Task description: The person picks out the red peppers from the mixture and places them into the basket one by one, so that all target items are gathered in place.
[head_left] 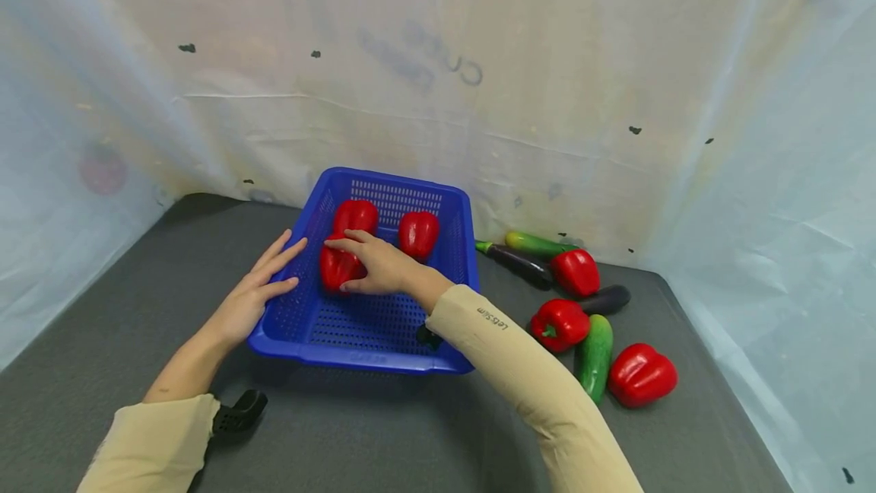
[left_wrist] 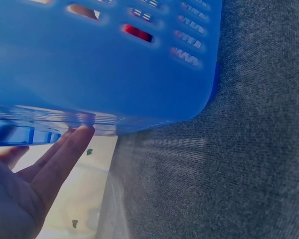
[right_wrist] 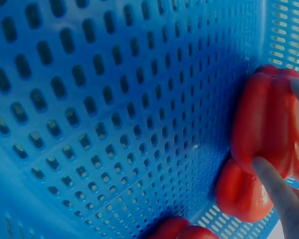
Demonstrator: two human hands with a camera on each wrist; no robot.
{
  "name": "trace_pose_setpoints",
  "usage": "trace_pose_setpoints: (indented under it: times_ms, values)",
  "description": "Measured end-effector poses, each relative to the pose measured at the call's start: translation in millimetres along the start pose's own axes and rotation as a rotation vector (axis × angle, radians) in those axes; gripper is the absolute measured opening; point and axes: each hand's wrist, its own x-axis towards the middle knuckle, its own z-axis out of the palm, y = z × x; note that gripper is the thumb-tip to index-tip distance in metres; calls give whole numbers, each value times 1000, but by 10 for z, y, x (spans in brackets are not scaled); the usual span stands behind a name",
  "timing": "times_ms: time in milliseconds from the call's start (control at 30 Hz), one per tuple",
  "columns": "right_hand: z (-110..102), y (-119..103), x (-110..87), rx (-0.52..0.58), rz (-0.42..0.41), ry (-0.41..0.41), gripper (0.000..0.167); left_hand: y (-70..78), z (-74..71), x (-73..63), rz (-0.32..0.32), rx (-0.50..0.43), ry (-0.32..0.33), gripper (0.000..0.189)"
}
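Observation:
A blue perforated plastic basket (head_left: 372, 358) stands on the dark table with three red bell peppers inside. My left hand (head_left: 255, 291) rests against its left rim, fingers straight and spread. From the left wrist view, the fingers (left_wrist: 65, 162) reach along the basket's outer side. Inside, my right hand (head_left: 383, 263) grips the front left bell pepper (head_left: 334, 268), thumb on the near side and fingers over the top. The right wrist view shows this held pepper (right_wrist: 261, 122) close to the basket wall. Another bell pepper (head_left: 356, 214) sits just behind it, and one more (head_left: 418, 233) lies at the right.
Right of the basket lie three more red bell peppers, the nearest (head_left: 642, 376) at the front right. Among them are a green cucumber (head_left: 595, 356), another cucumber (head_left: 534, 243) at the back, a long eggplant (head_left: 522, 265) and a second eggplant (head_left: 607, 300). Pale plastic sheeting (head_left: 547, 97) encloses the table.

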Motion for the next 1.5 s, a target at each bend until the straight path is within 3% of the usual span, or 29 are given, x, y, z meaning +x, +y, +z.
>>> trace_pose_setpoints:
  times_ms: [267, 1133, 1500]
  values:
    - [-25, 8, 0, -37, 16, 9, 76, -12, 4, 6, -7, 8, -5, 55]
    - [-313, 108, -187, 145, 37, 241, 72, 12, 8, 15, -11, -9, -2, 55]
    - [-407, 132, -252, 150, 21, 279, 71, -6, -11, -1, -6, -18, -19, 56]
